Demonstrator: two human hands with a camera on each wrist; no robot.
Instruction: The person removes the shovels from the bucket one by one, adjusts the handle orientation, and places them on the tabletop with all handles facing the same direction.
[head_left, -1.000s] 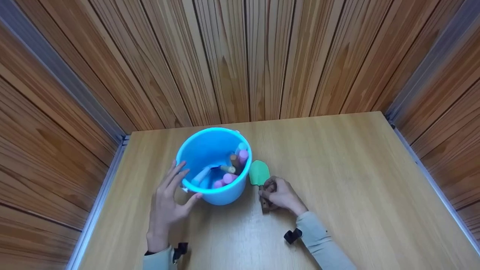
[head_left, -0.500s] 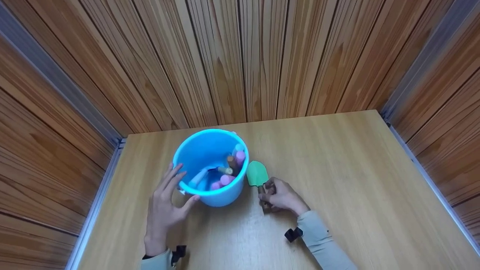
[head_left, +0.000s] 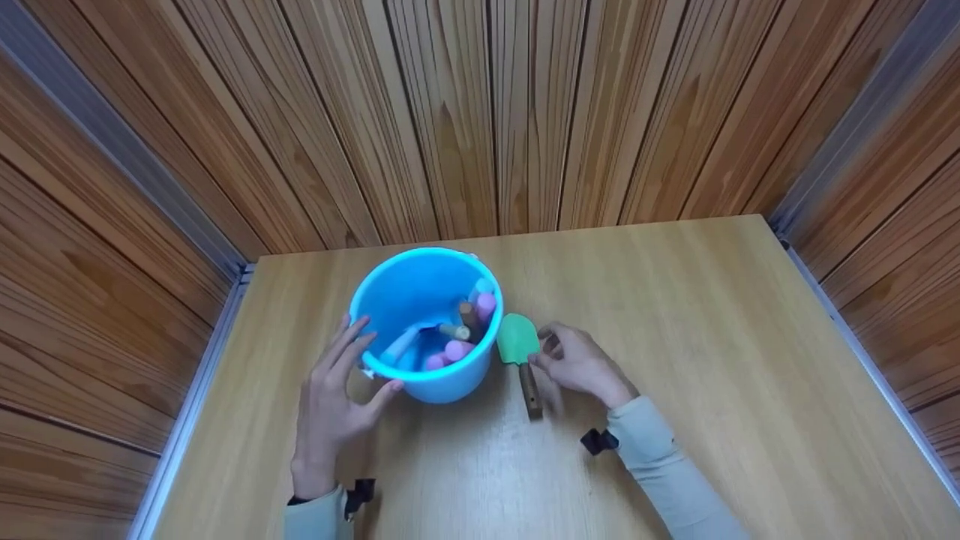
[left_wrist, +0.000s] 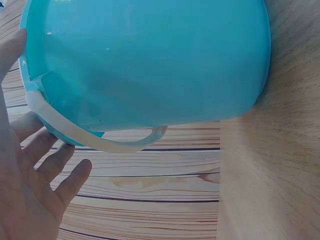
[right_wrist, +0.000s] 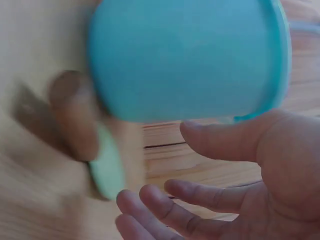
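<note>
While left hand rests w/ straight fingers against blue bucket of chalk sticks on table, right hand hangs loose, holding nothing, just beside green trowel lying by bucket.

The table is light wood-grain with metal rails down both side edges. Vertical wood-plank walls box the table in behind and on both sides, meeting it at the far edge.

wood-plank walls, pale wooden table
</note>
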